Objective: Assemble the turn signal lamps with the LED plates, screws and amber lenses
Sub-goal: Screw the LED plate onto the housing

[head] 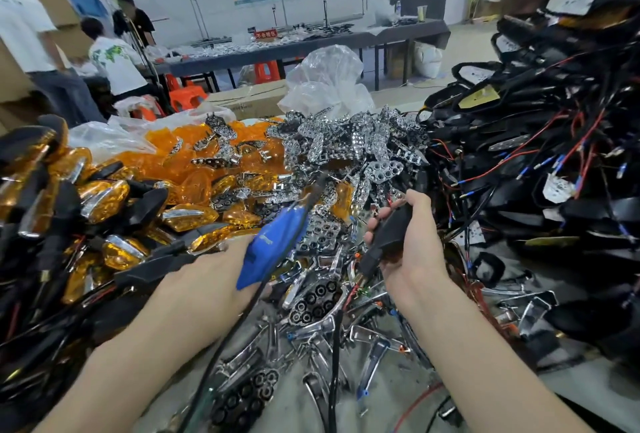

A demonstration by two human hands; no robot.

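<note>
Head view. Two hands work over a crowded bench (575,387).

Left hand (211,270), near centre: fingers wrapped round one blue screwdriver (273,242). Its bit points far and right, and its black cable trails toward the near edge.

Right hand (412,249): fingers and thumb curled round one black lamp housing (391,228). It is held just right of the screwdriver tip, above the plates.

Four heaps, each too many to count:
- finished lamps (104,211) at left, amber on black
- loose amber lenses (173,159) beyond them
- chrome LED plates (346,145) at centre, spilling near under both hands
- black wired housings (554,162) piled high at right, with red and black leads tangled

One clear plastic bag (325,76) stands behind the plates. At far left, three people (117,62) are by a long table (311,48).
</note>
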